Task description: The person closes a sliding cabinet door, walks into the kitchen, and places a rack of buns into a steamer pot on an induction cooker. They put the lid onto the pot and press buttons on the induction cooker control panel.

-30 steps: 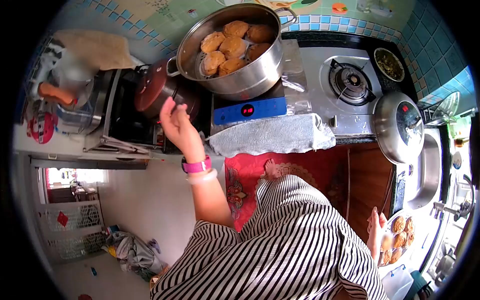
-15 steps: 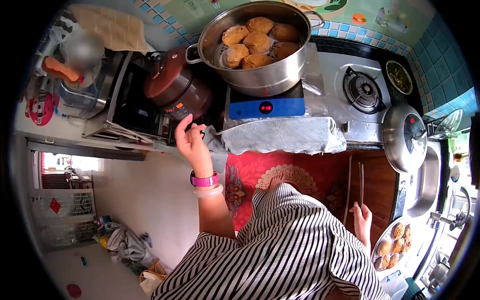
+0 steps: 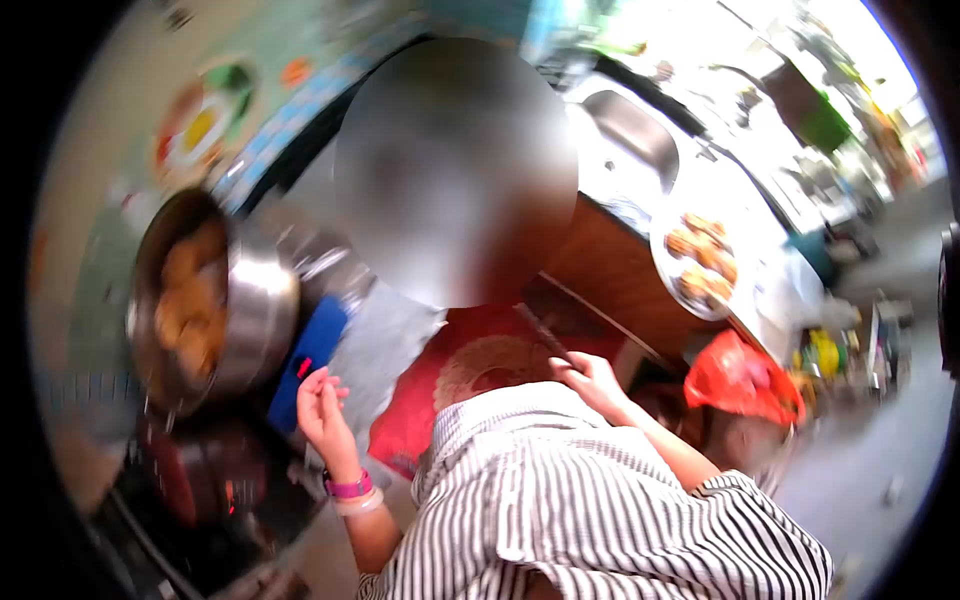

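Pink wristband (image 3: pixel 349 487) and pale bangle (image 3: pixel 360 503) circle the wrist of the left hand (image 3: pixel 328 422), whose fingers are loosely bent and partly spread. Its fingertips overlap the blue front panel of a hotplate (image 3: pixel 318 338) in view; whether they touch it, I cannot tell. The right hand (image 3: pixel 594 387) is closed on a dark, slim, stick-like utensil (image 3: pixel 541 332) that slants away to the far left; blur hides whether it is one piece or two.

Between the hands, below the counter, lies a red patterned floor mat (image 3: pixel 420 402). A grey cloth towel (image 3: pixel 388 338) hangs from the counter's front, just right of the panel. On the far side are brown wooden cabinet doors (image 3: pixel 596 262) and a steel sink (image 3: pixel 632 128); a grey blurred patch covers the far middle. A red plastic bag (image 3: pixel 738 376) is at the right.

Left of the left hand and slightly farther off, the wide, shiny steel pot (image 3: pixel 266 312) holds rounded golden-brown pieces (image 3: pixel 190 318). A dark reddish-brown, rounded cooker (image 3: pixel 200 468) stands nearer. Far to the right of the right hand, similar brown pieces (image 3: pixel 702 258) lie on a round white plate (image 3: pixel 661 252).
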The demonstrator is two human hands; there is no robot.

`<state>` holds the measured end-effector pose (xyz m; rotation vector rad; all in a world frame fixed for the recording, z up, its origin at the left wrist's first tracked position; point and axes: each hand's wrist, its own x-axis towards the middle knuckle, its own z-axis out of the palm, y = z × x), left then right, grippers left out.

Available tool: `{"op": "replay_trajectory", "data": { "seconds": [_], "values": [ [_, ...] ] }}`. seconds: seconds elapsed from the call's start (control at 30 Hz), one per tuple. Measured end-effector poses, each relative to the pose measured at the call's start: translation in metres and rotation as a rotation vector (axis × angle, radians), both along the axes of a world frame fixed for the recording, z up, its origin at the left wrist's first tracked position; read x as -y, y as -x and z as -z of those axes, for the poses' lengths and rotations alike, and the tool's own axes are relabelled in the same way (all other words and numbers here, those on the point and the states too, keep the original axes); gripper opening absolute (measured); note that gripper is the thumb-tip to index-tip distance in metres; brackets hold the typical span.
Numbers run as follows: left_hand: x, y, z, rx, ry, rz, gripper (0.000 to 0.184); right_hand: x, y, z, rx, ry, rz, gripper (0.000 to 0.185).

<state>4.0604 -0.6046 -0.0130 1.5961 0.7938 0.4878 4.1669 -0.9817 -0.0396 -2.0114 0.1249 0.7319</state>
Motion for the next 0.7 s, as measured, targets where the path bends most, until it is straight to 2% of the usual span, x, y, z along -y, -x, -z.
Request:
{"op": "replay_trajectory", "data": {
  "seconds": [0.03,0.2,0.27,0.33,0.4,0.5,0.57,0.63,0.7],
  "values": [
    [0.012,-0.019,-0.001,-0.008,0.032,0.122,0.019,0.023,0.010,0.021,-0.005,-0.032,0.065,0.037],
    [0.099,-0.089,-0.011,-0.139,0.178,0.667,0.022,0.108,0.045,0.024,0.217,-0.013,0.418,0.031],
    [0.134,-0.114,0.001,-0.147,0.236,0.838,0.024,0.146,0.056,0.040,0.299,-0.031,0.590,0.030],
    [0.173,-0.141,0.022,-0.199,0.335,0.982,0.027,0.178,0.059,0.032,0.339,0.002,0.732,0.033],
    [0.221,-0.160,0.035,-0.277,0.487,1.035,0.033,0.226,0.060,0.024,0.257,0.020,0.869,0.037],
    [0.296,-0.192,0.064,-0.362,0.720,1.095,0.043,0.295,0.042,0.025,0.381,0.149,0.865,0.038],
    [0.346,-0.211,0.083,-0.397,0.840,1.049,0.046,0.348,0.019,0.046,0.586,0.393,0.788,0.041],
    [0.392,-0.231,0.094,-0.426,0.948,1.032,0.054,0.374,-0.026,0.016,0.661,0.290,0.822,0.036],
    [0.432,-0.251,0.110,-0.433,1.049,1.010,0.055,0.421,-0.058,0.017,0.616,0.327,0.806,0.033]
  ]
}}
